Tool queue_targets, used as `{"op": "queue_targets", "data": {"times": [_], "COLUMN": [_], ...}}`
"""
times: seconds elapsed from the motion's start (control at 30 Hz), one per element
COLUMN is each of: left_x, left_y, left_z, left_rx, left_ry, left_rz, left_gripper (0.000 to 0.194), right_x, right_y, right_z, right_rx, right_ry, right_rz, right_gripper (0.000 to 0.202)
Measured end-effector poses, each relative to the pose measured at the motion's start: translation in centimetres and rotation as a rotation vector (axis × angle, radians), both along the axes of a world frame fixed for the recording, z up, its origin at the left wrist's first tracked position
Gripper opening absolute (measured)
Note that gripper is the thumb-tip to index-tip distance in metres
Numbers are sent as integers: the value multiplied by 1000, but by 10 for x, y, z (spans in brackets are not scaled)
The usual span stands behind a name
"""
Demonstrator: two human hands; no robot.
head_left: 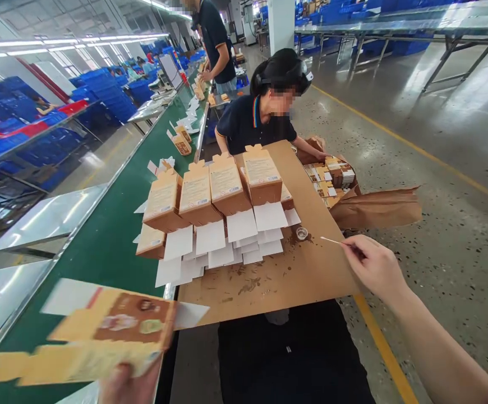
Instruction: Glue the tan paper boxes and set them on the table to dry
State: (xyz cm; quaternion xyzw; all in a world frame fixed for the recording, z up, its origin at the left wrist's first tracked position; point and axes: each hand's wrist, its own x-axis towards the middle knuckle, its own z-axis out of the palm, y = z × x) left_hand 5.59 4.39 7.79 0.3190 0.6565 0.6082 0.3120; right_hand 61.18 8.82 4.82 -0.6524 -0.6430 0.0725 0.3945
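At the lower left, my left hand [130, 384] is closed on a brown and tan carton [137, 322], slightly blurred, with its end flaps standing open. My right hand [374, 265] pinches a thin cotton swab [331, 240], its white tip pointing left over the cardboard sheet [311, 275]. Near that tip stands a small clear round dish [302, 233], with dark wet spots around it. Between my hands, cartons [196, 191] lie stacked in layers, their white flaps [242, 225] pointing toward me.
A green conveyor belt [113, 224] runs along the left, carrying more cartons [180, 140] farther up. A co-worker [265, 120] sits across the cardboard, one hand at an open brown box [345, 196] of packed cartons. Another person [216, 45] stands beyond.
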Motion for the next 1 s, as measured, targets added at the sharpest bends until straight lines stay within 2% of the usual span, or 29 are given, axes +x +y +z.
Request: {"op": "queue_targets", "data": {"times": [0.03,0.1,0.17,0.23,0.33,0.43,0.6,0.7,0.77,0.87,0.93,1.0], "left_x": [24,66,91,99,102,112,128,131,134,141,146,149], "left_y": [-15,-33,-38,-34,-23,-14,-7,-7,-8,-9,-9,-9], "left_z": [-22,-55,-73,-80,-83,-84,-82,-83,-84,-84,-82,-81], "left_rx": [-27,-69,-45,-5,38,52,-14,-37,-35,-30,-40,-45], "left_ry": [-76,-169,-194,-197,-225,-245,-283,-315,-329,-331,-322,-297], "left_rz": [82,102,87,37,4,51,56,71,73,81,94,108], "left_gripper": [139,127,112,103,99,99,99,101,102,101,100,98], "right_x": [-4,-10,-13,-13,-13,-17,-24,-19,-16,-28,-53,-90], "right_y": [9,26,40,50,61,71,90,91,80,46,18,-7], "right_z": [2,6,9,12,15,14,13,18,20,14,1,-16], "right_rx": [-28,-90,-145,-190,-258,-325,-400,-403,-349,-181,-88,-74], "right_ry": [-49,-137,-218,-291,-383,-435,-502,-484,-410,-197,-12,138], "right_rz": [46,108,147,177,218,264,285,264,226,176,221,360], "right_gripper": [33,30,29,28,30,31,30,30,30,26,22,20]}}
